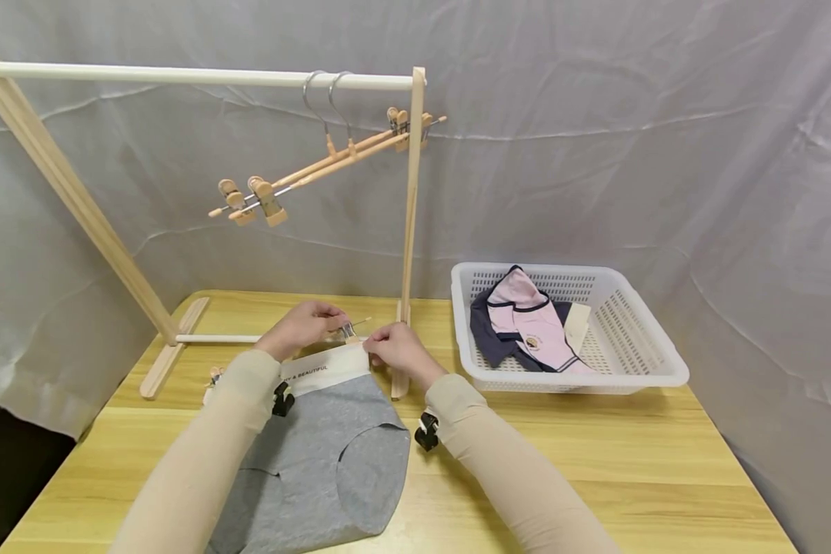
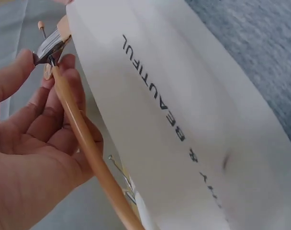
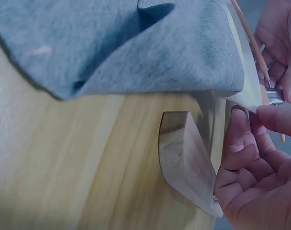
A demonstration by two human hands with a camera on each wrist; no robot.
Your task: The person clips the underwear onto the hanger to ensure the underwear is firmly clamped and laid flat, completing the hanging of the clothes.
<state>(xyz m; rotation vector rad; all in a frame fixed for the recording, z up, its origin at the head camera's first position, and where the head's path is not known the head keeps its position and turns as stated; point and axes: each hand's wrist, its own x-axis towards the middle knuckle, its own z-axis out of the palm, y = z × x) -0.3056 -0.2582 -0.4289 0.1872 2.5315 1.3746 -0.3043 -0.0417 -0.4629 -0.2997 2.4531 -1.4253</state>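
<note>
Wood-grain tabletop [image 1: 582,469] underneath; grey garment [image 1: 325,462] nearest, its white waistband [image 1: 335,363] running up to both hands. Right hand [image 1: 403,352] pinches the band's corner; left hand [image 1: 303,329] pinches a hanger clip [image 2: 52,45] at its upper edge. Judgement: hold the corner taut, band seated squarely in the clip before releasing. Rack [image 1: 201,75] beyond.

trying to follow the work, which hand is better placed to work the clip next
Probably the left hand: it pinches the clip, while the right hand holds the white waistband by its corner.
</note>
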